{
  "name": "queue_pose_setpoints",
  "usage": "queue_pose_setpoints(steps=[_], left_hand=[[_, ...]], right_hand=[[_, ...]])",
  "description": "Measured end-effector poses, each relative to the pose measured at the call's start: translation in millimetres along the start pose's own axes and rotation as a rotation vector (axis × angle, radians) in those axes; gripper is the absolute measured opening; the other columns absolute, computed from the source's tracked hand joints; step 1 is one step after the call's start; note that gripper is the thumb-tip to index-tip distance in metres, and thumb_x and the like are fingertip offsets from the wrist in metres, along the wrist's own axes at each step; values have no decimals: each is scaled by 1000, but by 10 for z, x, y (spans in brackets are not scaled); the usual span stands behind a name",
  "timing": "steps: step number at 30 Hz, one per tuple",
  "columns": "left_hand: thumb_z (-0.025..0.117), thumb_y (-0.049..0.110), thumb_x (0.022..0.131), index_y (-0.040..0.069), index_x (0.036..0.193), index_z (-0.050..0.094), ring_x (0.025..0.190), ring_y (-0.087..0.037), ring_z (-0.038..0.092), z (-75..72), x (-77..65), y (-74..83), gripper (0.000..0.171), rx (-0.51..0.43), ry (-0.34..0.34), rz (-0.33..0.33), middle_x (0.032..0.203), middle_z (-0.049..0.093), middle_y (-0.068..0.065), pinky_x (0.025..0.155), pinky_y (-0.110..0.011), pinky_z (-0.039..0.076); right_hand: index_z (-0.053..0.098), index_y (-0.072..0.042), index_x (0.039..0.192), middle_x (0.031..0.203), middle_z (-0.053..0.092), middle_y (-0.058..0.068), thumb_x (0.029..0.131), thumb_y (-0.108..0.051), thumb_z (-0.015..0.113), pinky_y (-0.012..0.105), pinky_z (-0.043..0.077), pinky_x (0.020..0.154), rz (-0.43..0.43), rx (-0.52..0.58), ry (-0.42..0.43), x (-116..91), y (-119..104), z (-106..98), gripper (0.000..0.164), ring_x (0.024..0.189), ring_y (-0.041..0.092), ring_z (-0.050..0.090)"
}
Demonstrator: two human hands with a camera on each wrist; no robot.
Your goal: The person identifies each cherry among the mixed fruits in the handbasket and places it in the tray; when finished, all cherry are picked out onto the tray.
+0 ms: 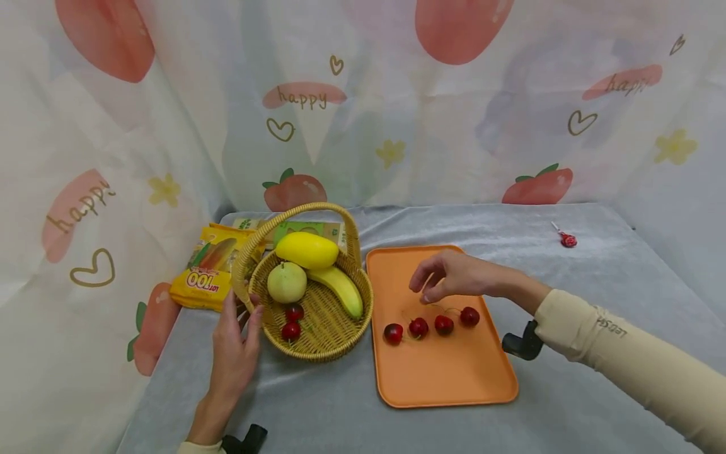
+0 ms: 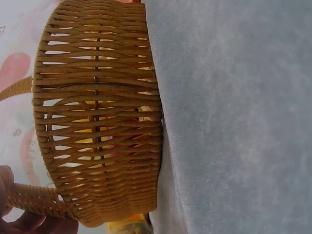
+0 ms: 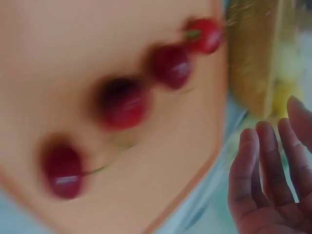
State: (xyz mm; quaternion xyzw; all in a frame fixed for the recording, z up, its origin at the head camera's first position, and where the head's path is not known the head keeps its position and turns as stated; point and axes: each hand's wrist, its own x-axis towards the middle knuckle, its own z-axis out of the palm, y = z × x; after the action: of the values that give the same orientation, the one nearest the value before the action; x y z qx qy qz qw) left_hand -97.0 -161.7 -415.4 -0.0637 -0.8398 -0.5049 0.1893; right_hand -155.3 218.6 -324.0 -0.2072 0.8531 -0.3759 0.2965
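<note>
My left hand [image 1: 234, 356] grips the handle [image 2: 36, 199] of a woven basket [image 1: 323, 354] low on its left side, thumb and fingers on either side of it. Inside lie a long yellow oval fruit [image 1: 307, 250], a banana [image 1: 342, 291], a round pale green fruit [image 1: 287, 282] and two cherries [image 1: 291, 331]. To the basket's right is an orange tray [image 1: 442, 384] with several cherries [image 1: 444, 325] in a slanting row, stems showing on some. Over the tray, just beyond the cherries, hovers my right hand [image 1: 456, 277], fingers loosely bent and holding nothing.
A yellow snack bag [image 1: 207, 271] lies left of the basket, and a green-and-tan packet [image 1: 309, 232] lies behind it. At the far right sits a red-wrapped lollipop [image 1: 568, 239]. Grey cloth [image 1: 317, 410] covers the table; a printed curtain [image 1: 454, 126] hangs behind.
</note>
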Motion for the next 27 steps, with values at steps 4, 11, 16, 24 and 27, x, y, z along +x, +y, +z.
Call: queue_pose_setpoints(steps=[4, 11, 16, 24, 27], left_hand=[[53, 16, 97, 9, 141, 35, 113, -28, 57, -11, -9, -28, 48, -3, 2, -3, 114, 57, -13, 93, -51, 48], [53, 17, 97, 5, 140, 36, 113, -30, 57, -30, 5, -51, 48, -6, 9, 3, 115, 57, -15, 93, -52, 48], [56, 12, 95, 4, 140, 36, 114, -30, 56, -24, 3, -71, 50, 1, 7, 8, 116, 58, -16, 92, -51, 49], [56, 17, 96, 8, 144, 32, 116, -28, 55, -16, 12, -70, 55, 11, -23, -2, 120, 56, -15, 95, -49, 48], [57, 17, 95, 8, 144, 32, 116, -28, 55, -23, 18, -70, 55, 3, -14, 8, 119, 56, -15, 96, -48, 48]], right_hand=[[66, -8, 108, 106, 67, 10, 86, -12, 69, 30, 55, 83, -80, 1, -94, 276, -353, 123, 22, 98, 21, 64], [67, -5, 106, 105, 67, 9, 86, -4, 67, 26, 55, 81, -154, 4, -224, 880, -808, 433, 21, 95, 19, 64], [68, -2, 106, 105, 68, 11, 85, -3, 67, 23, 55, 77, -191, -40, -279, 1254, -1005, 684, 21, 91, 16, 63], [66, 3, 108, 108, 68, 19, 85, 0, 66, 20, 54, 78, -231, -56, -362, 1556, -1108, 967, 23, 89, 10, 64], [66, 4, 110, 108, 69, 19, 85, 1, 66, 17, 53, 80, -243, -111, -378, 1622, -1130, 1026, 25, 93, 13, 65]])
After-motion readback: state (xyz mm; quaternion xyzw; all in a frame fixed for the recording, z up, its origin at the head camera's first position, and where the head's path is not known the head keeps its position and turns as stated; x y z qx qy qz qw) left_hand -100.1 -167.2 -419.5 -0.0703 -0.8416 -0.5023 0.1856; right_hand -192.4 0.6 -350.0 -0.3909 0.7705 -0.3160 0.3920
